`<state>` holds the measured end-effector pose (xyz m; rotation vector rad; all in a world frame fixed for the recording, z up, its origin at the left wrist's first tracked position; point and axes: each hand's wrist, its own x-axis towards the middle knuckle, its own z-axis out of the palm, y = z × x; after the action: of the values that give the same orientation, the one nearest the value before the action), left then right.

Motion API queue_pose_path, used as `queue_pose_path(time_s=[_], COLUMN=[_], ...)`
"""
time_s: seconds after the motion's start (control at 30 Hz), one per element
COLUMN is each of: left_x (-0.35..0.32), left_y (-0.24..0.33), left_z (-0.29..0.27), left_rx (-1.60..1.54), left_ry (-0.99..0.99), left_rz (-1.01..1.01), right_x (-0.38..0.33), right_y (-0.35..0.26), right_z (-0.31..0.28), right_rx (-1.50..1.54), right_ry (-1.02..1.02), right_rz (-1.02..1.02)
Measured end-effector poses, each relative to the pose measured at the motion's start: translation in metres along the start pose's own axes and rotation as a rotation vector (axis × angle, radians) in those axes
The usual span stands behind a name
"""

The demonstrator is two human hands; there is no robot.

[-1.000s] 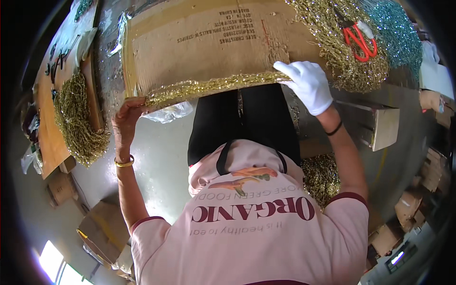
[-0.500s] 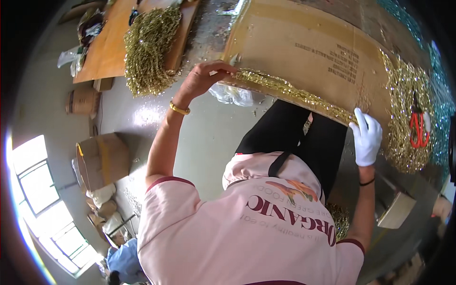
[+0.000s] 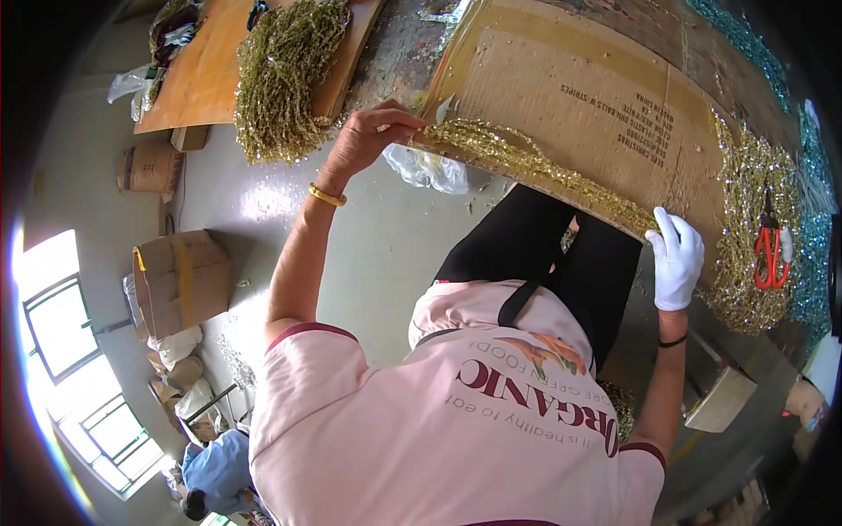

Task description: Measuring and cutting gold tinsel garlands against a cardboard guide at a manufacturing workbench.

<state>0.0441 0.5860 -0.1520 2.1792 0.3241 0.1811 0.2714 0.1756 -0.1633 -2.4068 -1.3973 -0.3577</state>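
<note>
A bundle of gold tinsel strands (image 3: 551,175) lies stretched along the near edge of a flat cardboard sheet (image 3: 544,79). My left hand (image 3: 372,140), bare with a gold bangle at the wrist, pinches the bundle's left end between thumb and fingers. At the right end my right hand (image 3: 677,261), in a white glove, has closed fingertips on the strands at the cardboard's edge; exactly how the tips grip is hard to see. Beyond this hand, a pile of gold tinsel (image 3: 754,223) hangs over the table's right side, with red-handled scissors (image 3: 772,256) lying on it.
A large gold tinsel heap (image 3: 288,83) rests on an orange-brown board (image 3: 200,83) at left. Blue tinsel (image 3: 816,202) lies at far right. A clear plastic bag (image 3: 427,171) sits below the cardboard. Cardboard boxes (image 3: 182,282) and another person in blue (image 3: 217,473) are at left.
The view has shifted slightly. Both hands stay at the bundle's two ends, and the strands between them look looser and more spread, with one bowed upward near the left end.
</note>
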Motion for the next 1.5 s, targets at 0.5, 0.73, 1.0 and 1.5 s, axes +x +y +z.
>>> queue_pose_path(time_s=[0.5, 0.73, 1.0, 1.5], left_x=[0.004, -0.007, 0.012, 0.010], left_y=[0.002, 0.024, 0.057, 0.055], left_z=[-0.003, -0.009, -0.001, -0.010], left_rx=[-0.006, -0.037, 0.112, -0.014], left_ry=[0.007, 0.140, 0.080, -0.265], left_rz=[0.028, 0.053, 0.217, -0.031], right_x=[0.159, 0.163, 0.161, 0.106], right_y=[-0.162, -0.181, -0.170, -0.069], right_z=[0.065, 0.095, 0.085, -0.015], right_rx=[0.496, 0.569, 0.895, 0.708], right_ry=[0.012, -0.104, -0.222, -0.717], right_rz=[-0.334, -0.301, -0.395, 0.068])
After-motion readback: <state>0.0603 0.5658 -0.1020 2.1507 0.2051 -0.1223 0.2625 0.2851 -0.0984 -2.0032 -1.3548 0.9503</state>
